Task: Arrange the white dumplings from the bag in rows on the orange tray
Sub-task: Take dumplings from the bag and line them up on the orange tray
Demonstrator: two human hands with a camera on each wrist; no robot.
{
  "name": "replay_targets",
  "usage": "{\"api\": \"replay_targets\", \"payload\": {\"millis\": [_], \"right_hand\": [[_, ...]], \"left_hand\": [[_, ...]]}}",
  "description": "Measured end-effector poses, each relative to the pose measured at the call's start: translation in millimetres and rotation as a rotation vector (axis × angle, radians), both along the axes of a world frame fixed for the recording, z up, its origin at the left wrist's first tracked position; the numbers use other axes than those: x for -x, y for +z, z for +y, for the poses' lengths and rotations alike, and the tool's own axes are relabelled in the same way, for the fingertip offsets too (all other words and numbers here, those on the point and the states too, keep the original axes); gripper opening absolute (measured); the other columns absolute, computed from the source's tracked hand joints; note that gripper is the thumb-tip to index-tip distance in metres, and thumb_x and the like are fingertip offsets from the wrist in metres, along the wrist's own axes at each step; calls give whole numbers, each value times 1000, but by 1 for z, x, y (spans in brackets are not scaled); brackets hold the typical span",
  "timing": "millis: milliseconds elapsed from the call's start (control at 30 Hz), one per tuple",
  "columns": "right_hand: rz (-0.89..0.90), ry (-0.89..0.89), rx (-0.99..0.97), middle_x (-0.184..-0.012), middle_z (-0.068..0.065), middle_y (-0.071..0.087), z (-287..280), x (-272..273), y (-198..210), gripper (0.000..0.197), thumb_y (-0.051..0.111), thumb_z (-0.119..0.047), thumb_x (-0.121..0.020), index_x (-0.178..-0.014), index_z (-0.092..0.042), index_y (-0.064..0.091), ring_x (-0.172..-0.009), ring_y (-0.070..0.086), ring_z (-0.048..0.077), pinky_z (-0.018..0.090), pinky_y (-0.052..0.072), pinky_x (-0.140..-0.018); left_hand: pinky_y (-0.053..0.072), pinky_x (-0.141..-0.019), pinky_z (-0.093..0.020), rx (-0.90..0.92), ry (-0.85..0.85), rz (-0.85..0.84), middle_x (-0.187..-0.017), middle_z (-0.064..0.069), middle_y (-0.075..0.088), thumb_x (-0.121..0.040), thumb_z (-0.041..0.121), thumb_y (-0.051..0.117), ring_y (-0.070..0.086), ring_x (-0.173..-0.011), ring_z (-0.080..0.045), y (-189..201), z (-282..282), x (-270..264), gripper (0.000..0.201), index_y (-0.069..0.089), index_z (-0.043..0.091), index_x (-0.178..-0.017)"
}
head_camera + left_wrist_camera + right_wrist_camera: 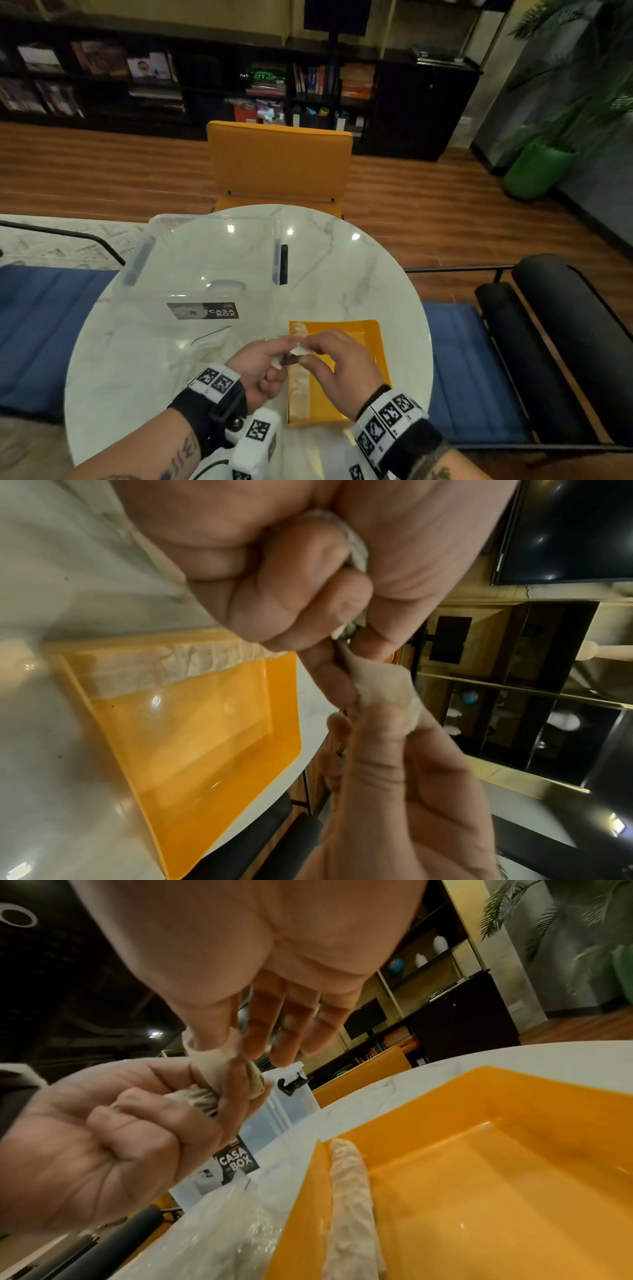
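Both hands meet just above the left edge of the orange tray [366, 346]. My left hand [263, 359] has its fingers curled round a small clump of white dumplings [356, 547]. My right hand [329, 353] pinches one white dumpling [301, 350] between thumb and forefinger at the top of that clump; the same dumpling [212, 1056] shows in the right wrist view. One row of white dumplings [349, 1191] lies along the tray's left wall. The clear plastic bag [212, 346] lies flat on the table left of the tray.
A clear plastic box [205, 260] labelled CASA BOX stands behind the bag on the round white marble table [342, 274]. An orange chair [279, 161] stands beyond the table. Blue cushions and a black frame flank the table.
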State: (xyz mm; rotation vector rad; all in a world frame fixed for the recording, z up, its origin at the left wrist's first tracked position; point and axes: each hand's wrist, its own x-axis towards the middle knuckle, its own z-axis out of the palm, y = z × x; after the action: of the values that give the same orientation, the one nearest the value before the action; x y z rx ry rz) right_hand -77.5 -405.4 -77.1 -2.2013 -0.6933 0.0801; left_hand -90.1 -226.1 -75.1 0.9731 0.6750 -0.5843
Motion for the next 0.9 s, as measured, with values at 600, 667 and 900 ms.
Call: {"api": "replay_targets", "payload": {"millis": [600,667,900], "right_hand": [[401,-82,92,-84,-15,72,-8,-30,-17,6,69,-41,-87,-89,-35,68,-83,65,2,24,54,-78],[428,-124,134,-82,-13,71,-8,-40,-29,5,70,-40,-85,-82,-36,67,-80,65,3,29,55,-77],[497,-258,347,-78,-11,64,-3,-76,-60,16,69,-28,-86,-77,-34,58,-74,61,8,24,50,-65]], "left_hand": [[46,-65,-25,-756,-371,-513,-60,12,64,-65,54,72,53,-56,-1,-26,-2,-3,16,69,38,-66],[49,-71,-25,-846,-363,-497,-71,14,70,-67,57,72,61,-67,1,-34,0,-8,17,71,41,-73],[44,-85,-21,-1194,-349,-309,-119,1,67,-83,49,66,62,-106,-17,-52,9,-24,45,59,28,-123]]}}
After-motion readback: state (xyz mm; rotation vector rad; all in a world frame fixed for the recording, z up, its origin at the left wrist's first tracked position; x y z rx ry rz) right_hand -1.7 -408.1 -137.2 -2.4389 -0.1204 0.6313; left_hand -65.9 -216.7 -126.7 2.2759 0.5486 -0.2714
